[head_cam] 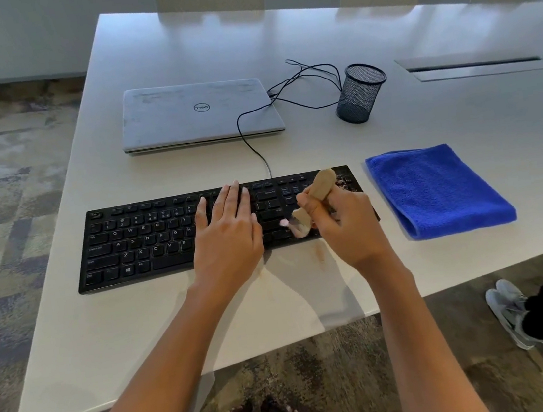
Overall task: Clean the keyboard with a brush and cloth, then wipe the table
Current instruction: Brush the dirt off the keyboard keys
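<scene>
Our left hand (228,232) lies flat on the middle of the black keyboard (137,244), fingers straight and close together, pressing on the keys and gripping nothing. Our right hand (342,227) is curled round the pale wooden handle of a small brush (321,185), which is tilted with its rounded end up toward the keyboard's far right corner. Its bristle end points down at the keys just right of our left hand; that tip is blurred, so we cannot tell whether it touches them. The keyboard sits along the near edge of the white table (209,317), parallel to it. The folded blue cloth (433,189) lies just beside the keyboard's right end, apart from both hands. Toward the middle of the table rests a closed grey laptop (199,111); a black cable (251,139) runs from the keyboard's back edge up past its right side, near a black mesh pen cup (359,94).
</scene>
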A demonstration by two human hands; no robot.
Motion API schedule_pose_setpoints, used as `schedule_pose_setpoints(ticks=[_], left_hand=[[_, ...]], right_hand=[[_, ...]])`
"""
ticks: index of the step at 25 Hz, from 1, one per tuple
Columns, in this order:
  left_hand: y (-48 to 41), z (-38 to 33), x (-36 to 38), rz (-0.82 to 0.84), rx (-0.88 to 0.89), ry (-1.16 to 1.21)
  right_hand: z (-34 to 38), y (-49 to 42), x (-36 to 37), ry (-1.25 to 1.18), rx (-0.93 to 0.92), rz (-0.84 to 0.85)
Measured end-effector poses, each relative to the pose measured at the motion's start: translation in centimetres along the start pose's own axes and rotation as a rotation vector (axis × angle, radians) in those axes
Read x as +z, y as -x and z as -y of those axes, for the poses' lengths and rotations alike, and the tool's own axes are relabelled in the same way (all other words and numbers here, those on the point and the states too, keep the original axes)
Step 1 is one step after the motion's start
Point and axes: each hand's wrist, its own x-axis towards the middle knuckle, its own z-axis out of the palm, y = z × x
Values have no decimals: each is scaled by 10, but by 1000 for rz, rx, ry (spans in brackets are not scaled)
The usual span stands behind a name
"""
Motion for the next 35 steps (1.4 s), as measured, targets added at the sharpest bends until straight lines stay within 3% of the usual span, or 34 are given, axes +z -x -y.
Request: schedule_pose_setpoints(ticks=[11, 16, 20, 28, 35], left_hand=[[0, 1, 0, 4, 7, 1], [0, 1, 1, 0, 8, 13], [0, 1, 1, -7, 7, 17], [0, 1, 1, 1, 4, 10], [0, 1, 1, -8, 2, 21]], right_hand=[[-4, 19, -4, -122, -63, -11], [-21, 16, -33, -65, 13, -187], [-13, 9, -24, -69, -33, -341], [-18, 9, -10, -8, 21, -93], [-8, 1, -25, -32, -57, -170]])
